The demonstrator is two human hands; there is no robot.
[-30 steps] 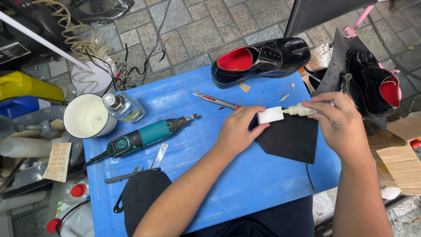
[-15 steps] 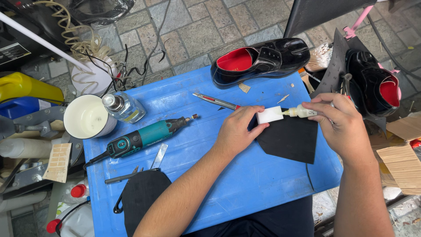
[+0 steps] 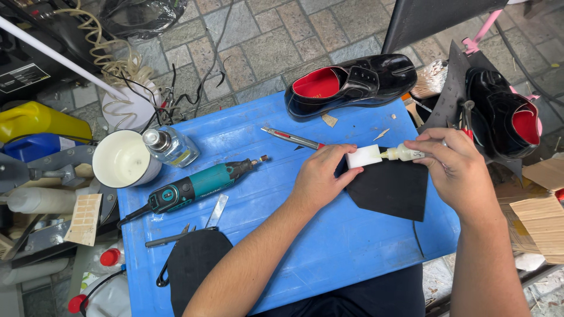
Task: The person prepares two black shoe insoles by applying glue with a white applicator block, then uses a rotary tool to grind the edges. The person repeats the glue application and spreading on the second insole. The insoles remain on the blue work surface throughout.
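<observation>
Your left hand (image 3: 322, 176) is closed on a small white block (image 3: 363, 156), thumb and fingers pinching its left end and pressing it down on the black sheet piece (image 3: 388, 189) near the table's right side. Your right hand (image 3: 455, 167) grips a small pale glue bottle (image 3: 404, 153), fingers wrapped round it — the nozzle tip meets the right end of the white block. Both hands sit close together, w/ block and bottle between them, over the top edge of the black sheet.

The black sheet lies flat on the blue table (image 3: 329, 258), its lower right corner near the table's right edge. Just left of your left hand, a slim red-and-silver knife (image 3: 291, 138) lies at a slant. Far side of the table: a glossy black shoe (image 3: 364, 82) w/ red lining, on its sole, toe pointing right. A second black shoe (image 3: 505, 114) sits off the table to the right.

Left half of the table — a teal rotary tool (image 3: 197, 186) lying diagonally, a white cup (image 3: 121, 159) and a clear glass bottle (image 3: 172, 147) touching it. Near left corner: a dark sole-shaped piece (image 3: 191, 267), w/ a thin metal strip (image 3: 216, 211) just above it.
</observation>
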